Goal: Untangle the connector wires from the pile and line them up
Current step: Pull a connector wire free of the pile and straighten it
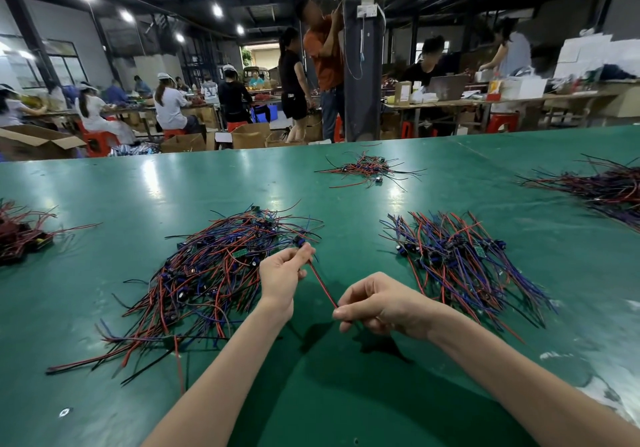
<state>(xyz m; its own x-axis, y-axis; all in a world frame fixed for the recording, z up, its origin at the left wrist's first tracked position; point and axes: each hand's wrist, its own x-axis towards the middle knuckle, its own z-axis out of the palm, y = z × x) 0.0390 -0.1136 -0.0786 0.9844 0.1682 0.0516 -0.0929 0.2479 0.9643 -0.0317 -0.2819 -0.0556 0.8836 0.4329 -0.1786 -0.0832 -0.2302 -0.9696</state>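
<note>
Left hand (280, 273), right hand (377, 302) pinching wire (323, 287)

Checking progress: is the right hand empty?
No, the right hand pinches one end of a wire whose other end the left hand holds.

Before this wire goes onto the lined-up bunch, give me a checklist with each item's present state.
1. Left hand pinches the connector end of the red-and-black wire: ok.
2. Right hand pinches the other end: ok.
3. Wire runs straight between the hands: ok.
4. Wire free of the tangled pile: cannot tell; the connector end sits at the pile's edge.
5. Lined-up bunch lies on the right hand's side: ok.
</note>
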